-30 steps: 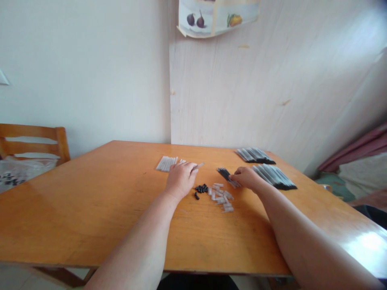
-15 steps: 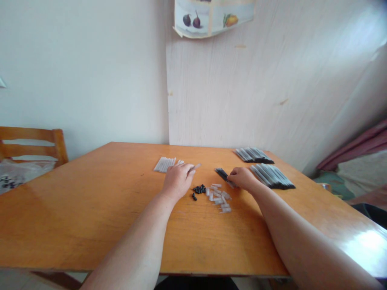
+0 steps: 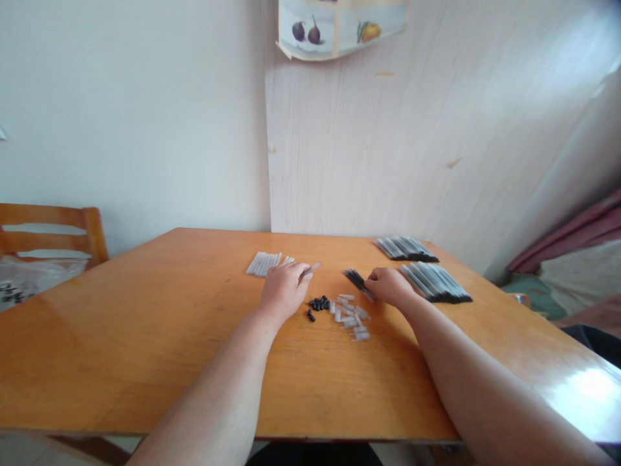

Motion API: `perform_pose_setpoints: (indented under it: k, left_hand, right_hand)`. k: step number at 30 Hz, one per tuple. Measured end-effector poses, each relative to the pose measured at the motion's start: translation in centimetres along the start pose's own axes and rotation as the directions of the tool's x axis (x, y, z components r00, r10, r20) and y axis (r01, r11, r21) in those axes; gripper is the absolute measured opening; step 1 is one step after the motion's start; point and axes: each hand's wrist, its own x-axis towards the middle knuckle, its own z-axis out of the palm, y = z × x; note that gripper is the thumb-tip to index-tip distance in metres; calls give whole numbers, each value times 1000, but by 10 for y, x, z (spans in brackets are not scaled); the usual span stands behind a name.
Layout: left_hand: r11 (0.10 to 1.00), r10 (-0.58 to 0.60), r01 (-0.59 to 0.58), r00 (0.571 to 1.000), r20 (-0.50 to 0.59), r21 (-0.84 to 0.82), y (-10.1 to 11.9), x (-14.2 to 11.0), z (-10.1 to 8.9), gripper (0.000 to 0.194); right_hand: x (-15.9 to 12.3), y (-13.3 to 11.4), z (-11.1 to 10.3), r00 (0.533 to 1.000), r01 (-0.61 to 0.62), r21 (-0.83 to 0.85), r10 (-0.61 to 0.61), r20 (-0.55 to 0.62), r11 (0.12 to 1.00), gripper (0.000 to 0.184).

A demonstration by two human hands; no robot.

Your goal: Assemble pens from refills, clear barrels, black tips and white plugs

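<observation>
My left hand (image 3: 284,288) rests on the orange wooden table (image 3: 145,336) with its fingers closed round a clear tube (image 3: 313,266) that sticks out to the right. Just behind it lies a row of clear tubes (image 3: 264,263). My right hand (image 3: 391,285) is closed on thin black rods (image 3: 358,281) lying on the table. Between the hands sit a small heap of black caps (image 3: 320,303) and a scatter of clear caps (image 3: 350,317).
Two stacks of dark-tipped finished pieces, one (image 3: 406,248) behind the other (image 3: 434,283), lie at the table's right back. A wooden chair (image 3: 53,226) with a plastic bag (image 3: 24,278) stands at the left. A fruit picture (image 3: 339,26) hangs on the wall.
The view has shifted slightly; both hands stay in nearly the same places, the left still on the clear tube and the right on the black rods.
</observation>
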Motion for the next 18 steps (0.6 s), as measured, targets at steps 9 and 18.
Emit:
perform_pose_setpoints:
  k: [9, 18]
  left_hand:
    - [1000, 11, -11, 1000, 1, 6, -3, 1, 2, 17]
    - [1000, 0, 0, 1000, -1, -5, -4, 1, 4, 16]
  right_hand:
    - [2, 4, 2, 999, 38, -11, -38, -25, 999, 22]
    - [-6, -9, -4, 981, 141, 351, -83, -175, 926, 15]
